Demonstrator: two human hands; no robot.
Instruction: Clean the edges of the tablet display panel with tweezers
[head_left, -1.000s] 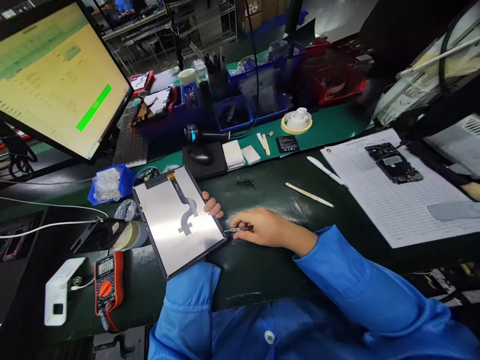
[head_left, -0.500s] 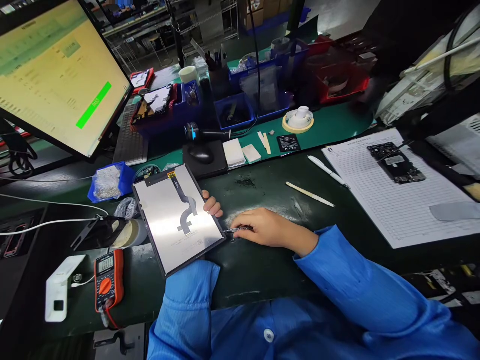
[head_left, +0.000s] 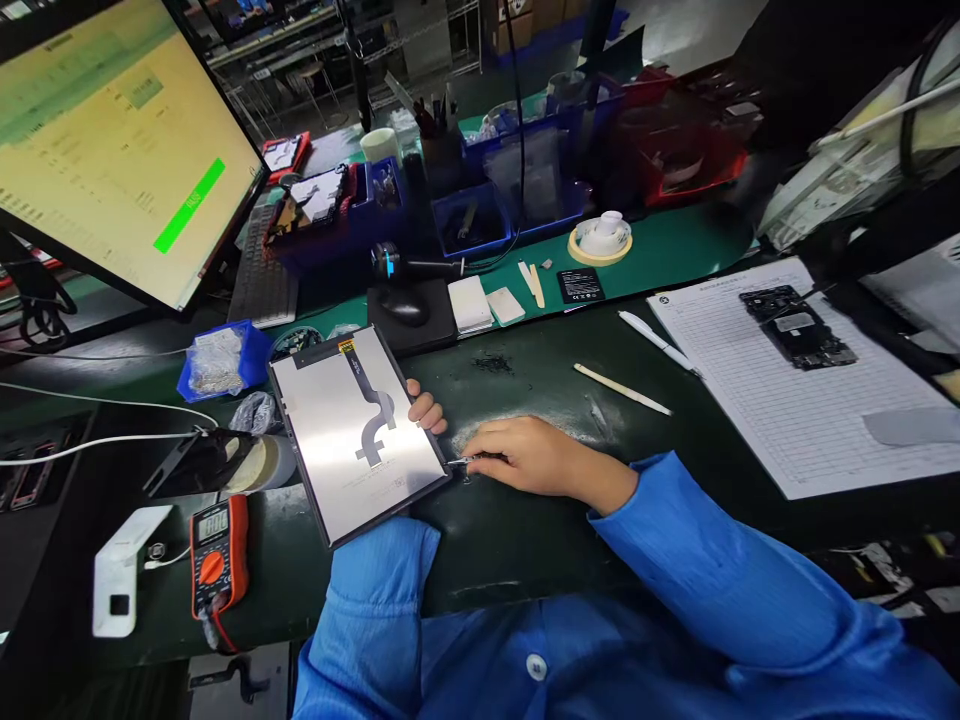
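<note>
A silver tablet display panel (head_left: 352,430) with a black flex cable on its back is tilted up off the dark green bench. My left hand (head_left: 425,410) holds it from underneath; only the fingertips curl over its right edge. My right hand (head_left: 525,455) rests on the bench just right of the panel, pinching thin metal tweezers (head_left: 466,461) whose tips touch the panel's lower right edge. Both arms wear blue sleeves.
A monitor (head_left: 120,150) with a green bar stands at the left, above a keyboard (head_left: 259,275). An orange multimeter (head_left: 214,555), tape roll (head_left: 259,465) and white cables lie at the lower left. A form sheet (head_left: 802,400) carrying a circuit board (head_left: 796,327), a pen (head_left: 652,342) and a stick (head_left: 621,389) lie on the right.
Nothing has visibly changed apart from a small shift of the camera; both hands keep their hold.
</note>
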